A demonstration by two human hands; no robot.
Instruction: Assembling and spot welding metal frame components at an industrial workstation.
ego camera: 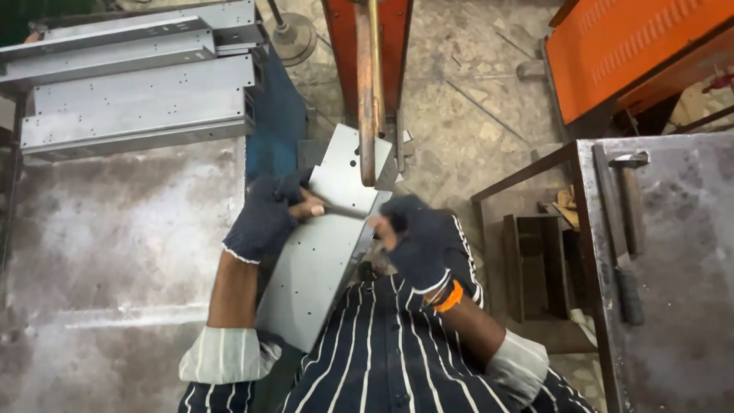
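A long, flat-faced channel of grey sheet steel (325, 252), dotted with small punched holes and folded down along its edges, lies tilted between both hands, its near end at the striped shirt and its far end beyond the fingers. The left hand (264, 218) grips its left edge; the right hand (417, 237) clasps its right edge.

Both forearms reach forward, striped sleeves rolled back to the elbows. The left hand (264, 218) sits in a dark fingerless glove, fingers curled shut, bare fingertips showing. The right hand (413, 237), gloved too, is clenched, an orange band at its wrist.
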